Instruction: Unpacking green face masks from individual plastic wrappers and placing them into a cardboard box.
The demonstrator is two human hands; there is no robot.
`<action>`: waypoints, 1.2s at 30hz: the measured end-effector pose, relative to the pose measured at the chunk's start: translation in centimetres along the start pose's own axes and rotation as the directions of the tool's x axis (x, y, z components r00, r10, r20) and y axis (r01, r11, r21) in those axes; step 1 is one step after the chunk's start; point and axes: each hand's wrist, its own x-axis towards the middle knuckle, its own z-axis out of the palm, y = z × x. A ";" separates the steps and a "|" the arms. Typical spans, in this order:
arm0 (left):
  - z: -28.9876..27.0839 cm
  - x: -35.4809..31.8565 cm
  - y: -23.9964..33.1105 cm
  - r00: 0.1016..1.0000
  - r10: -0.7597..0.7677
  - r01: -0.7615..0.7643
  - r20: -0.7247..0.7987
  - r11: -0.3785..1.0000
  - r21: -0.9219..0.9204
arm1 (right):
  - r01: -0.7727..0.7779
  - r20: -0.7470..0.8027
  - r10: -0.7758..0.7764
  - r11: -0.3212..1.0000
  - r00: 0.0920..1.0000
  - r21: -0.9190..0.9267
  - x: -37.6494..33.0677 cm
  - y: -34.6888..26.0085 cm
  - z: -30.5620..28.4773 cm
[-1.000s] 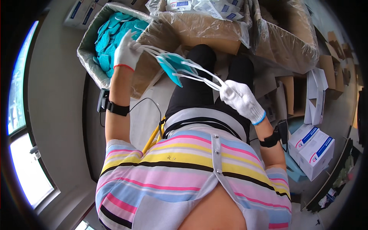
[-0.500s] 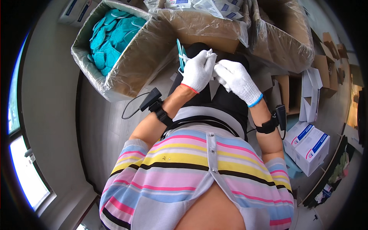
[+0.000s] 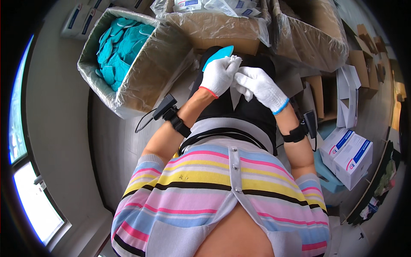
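left hand (image 3: 219,76) gripping teal masks (image 3: 217,57), right hand (image 3: 257,85) touching, box of masks (image 3: 128,55) nearby

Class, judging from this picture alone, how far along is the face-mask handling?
Done: a teal mask is out of the lined carton. In hand: the left hand holds it while the right hand works its white straps. Left: many teal masks remain in the carton.
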 end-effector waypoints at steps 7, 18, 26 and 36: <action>1.3 2.9 -4.0 0.952 0.198 -0.082 -0.234 0.900 0.429 | 0.022 -0.293 0.035 0.982 0.956 0.189 1.5 4.2 3.7; 5.4 3.5 -8.5 0.993 0.114 -0.091 0.019 0.672 0.735 | -0.129 -0.372 0.371 0.834 0.851 0.537 -6.7 8.3 3.5; -5.4 6.0 -14.9 0.919 -0.348 0.353 -0.186 0.936 -0.007 | 0.310 -0.845 0.319 0.827 0.429 0.469 -17.2 12.0 -10.4; -6.9 4.2 -2.6 0.899 -0.438 0.163 0.013 0.307 -0.938 | -0.021 -0.917 0.098 0.995 0.387 0.097 -11.8 11.8 -22.5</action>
